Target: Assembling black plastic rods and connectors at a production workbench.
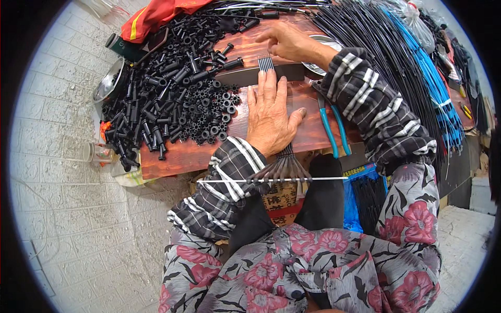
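My left hand [271,112] lies flat with its fingers stretched out, tips pressing on a row of thin rods [265,63] across a dark bar [292,72] on the table. Below that palm, dark strands [282,168] fan out and end along a white rod [329,178] lying crosswise above my lap. Just beyond the rod tips hovers my right hand [295,43], fingers partly bent and apart, with nothing visible in them. Its wrist passes over a round metal dish [336,45]. Pliers with teal handles [327,125] lie by my right forearm.
Black plastic tubes and bolt-like parts [172,78] heap up on the left of the reddish wooden table [172,166], with small toothed rings [206,107] beside them. Long black rods [365,41] and blue rods [433,88] fill the right. A glass jar [98,153] stands off the left edge.
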Tool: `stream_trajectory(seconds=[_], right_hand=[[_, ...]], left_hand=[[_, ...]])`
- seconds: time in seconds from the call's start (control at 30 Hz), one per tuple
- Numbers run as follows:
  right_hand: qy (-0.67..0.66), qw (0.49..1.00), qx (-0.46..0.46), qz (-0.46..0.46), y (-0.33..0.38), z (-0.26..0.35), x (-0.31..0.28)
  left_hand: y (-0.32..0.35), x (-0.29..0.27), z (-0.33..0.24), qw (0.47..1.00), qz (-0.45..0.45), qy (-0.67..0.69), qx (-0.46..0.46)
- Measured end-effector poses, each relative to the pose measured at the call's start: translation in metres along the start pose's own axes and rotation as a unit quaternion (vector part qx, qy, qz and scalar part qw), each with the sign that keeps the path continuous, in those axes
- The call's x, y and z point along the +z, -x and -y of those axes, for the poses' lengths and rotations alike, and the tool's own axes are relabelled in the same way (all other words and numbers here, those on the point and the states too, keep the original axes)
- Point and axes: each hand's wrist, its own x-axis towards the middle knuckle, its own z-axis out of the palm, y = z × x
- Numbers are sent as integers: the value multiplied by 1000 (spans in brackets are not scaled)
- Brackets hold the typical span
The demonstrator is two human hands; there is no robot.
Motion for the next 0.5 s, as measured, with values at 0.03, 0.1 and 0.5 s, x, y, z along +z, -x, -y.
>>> stream_trajectory(seconds=[0.03,0.1,0.5], right_hand=[[29,998,-29,-52,4,-5,-2],[12,998,-3,-55,7,14,-16],[-249,946,-127,163,115,117,-11]], left_hand=[[-2,2,1,1000,-2,3,1],[1,1,11,1000,-3,-7,-6],[-21,36,49,997,-31,-71,22]])
